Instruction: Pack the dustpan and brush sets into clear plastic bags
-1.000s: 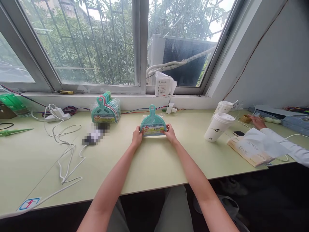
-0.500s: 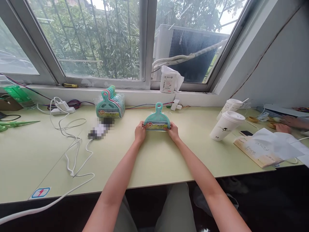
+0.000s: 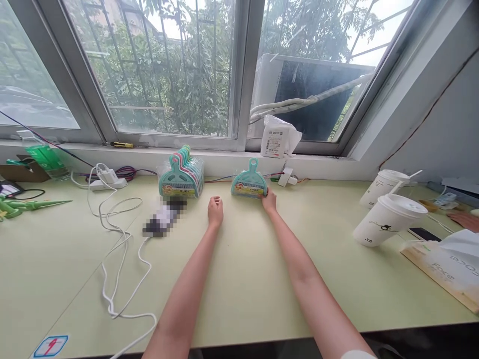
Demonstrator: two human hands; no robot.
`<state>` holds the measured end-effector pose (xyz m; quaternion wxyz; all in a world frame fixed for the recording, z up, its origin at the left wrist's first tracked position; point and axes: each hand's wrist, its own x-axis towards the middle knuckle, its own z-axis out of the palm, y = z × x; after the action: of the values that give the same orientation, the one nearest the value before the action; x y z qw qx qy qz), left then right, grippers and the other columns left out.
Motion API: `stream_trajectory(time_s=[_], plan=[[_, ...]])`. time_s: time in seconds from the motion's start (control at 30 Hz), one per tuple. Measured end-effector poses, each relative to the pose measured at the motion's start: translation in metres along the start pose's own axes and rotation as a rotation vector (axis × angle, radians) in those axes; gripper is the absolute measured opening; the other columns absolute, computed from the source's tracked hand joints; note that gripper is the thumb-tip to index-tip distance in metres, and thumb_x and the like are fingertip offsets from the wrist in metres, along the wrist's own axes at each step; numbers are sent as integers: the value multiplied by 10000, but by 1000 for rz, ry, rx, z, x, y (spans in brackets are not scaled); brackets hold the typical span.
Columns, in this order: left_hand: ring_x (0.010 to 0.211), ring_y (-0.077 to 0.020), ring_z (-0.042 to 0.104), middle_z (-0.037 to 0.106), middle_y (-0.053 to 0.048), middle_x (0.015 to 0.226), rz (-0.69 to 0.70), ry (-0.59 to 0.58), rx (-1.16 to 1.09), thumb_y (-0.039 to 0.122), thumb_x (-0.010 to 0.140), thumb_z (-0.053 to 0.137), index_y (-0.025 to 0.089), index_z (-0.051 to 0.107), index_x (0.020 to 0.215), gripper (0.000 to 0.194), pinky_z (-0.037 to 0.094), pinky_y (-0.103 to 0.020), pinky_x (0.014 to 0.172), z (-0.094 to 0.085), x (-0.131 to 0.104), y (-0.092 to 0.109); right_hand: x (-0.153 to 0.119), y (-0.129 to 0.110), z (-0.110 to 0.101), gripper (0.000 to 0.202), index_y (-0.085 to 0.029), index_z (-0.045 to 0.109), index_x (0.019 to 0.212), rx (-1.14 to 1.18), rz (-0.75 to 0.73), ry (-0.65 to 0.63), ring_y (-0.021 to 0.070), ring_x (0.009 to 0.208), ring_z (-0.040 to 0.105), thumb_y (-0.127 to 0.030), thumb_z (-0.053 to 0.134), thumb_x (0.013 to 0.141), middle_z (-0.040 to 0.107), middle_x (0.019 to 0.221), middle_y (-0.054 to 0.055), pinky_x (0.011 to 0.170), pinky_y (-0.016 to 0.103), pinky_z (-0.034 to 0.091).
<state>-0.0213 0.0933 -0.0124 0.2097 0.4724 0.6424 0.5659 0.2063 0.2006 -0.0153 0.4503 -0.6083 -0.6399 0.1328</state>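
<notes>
A teal mini dustpan set (image 3: 249, 182) in clear wrapping stands upright at the back of the table, its ring handle up and a yellow label across its lower front. My right hand (image 3: 269, 200) grips its lower right corner between thumb and fingers. My left hand (image 3: 215, 211) is apart from it, to its lower left above the table, with loosely curled fingers and nothing in them. Farther left, a row of similar wrapped dustpan sets (image 3: 178, 182) stands one behind another, teal at the front, with pink and green edges behind.
White cables (image 3: 121, 279) and a power strip (image 3: 108, 183) lie at the left, near a pixelated object (image 3: 164, 217). White cups (image 3: 389, 219) and a tissue pack (image 3: 441, 271) stand or lie at the right. Another person's hand (image 3: 464, 221) shows at the right edge.
My left hand has let go of the dustpan set's left side and moved away from it. The set stands farther back, nearer the wall, with my right hand still on it. The view has shifted.
</notes>
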Motion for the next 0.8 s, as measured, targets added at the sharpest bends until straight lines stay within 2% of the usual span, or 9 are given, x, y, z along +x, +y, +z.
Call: stream_trajectory(time_s=[0.2,0.37,0.67,0.8], plan=[[910,-170,608,646,-82,1011,-22,-59,-20,256,881,431,187,571,940,167,464,-291,790,2,7,-4,55,-4,47,341,-192,559,1136,-136,29,63,265,1001,601,-244,566,799,654,1088,117,811,347,460],[863,-153,631,674,-42,1000,-78,-104,30,256,878,424,211,582,939,176,452,-276,767,2,5,3,83,-8,74,406,-144,477,1207,-128,152,153,291,1039,586,-222,553,816,613,1143,178,842,379,448],[885,-156,638,692,-20,995,-110,-146,90,232,864,422,229,598,925,186,438,-265,728,-1,3,12,88,1,83,634,-158,243,1367,-84,161,145,284,1185,504,-255,542,817,471,1343,191,897,376,445],[912,-164,638,695,-24,985,-83,-163,142,223,865,415,230,599,911,189,439,-266,726,-1,1,11,78,0,81,838,-78,72,1448,-86,172,129,282,1276,426,-184,549,768,372,1407,237,972,356,407]])
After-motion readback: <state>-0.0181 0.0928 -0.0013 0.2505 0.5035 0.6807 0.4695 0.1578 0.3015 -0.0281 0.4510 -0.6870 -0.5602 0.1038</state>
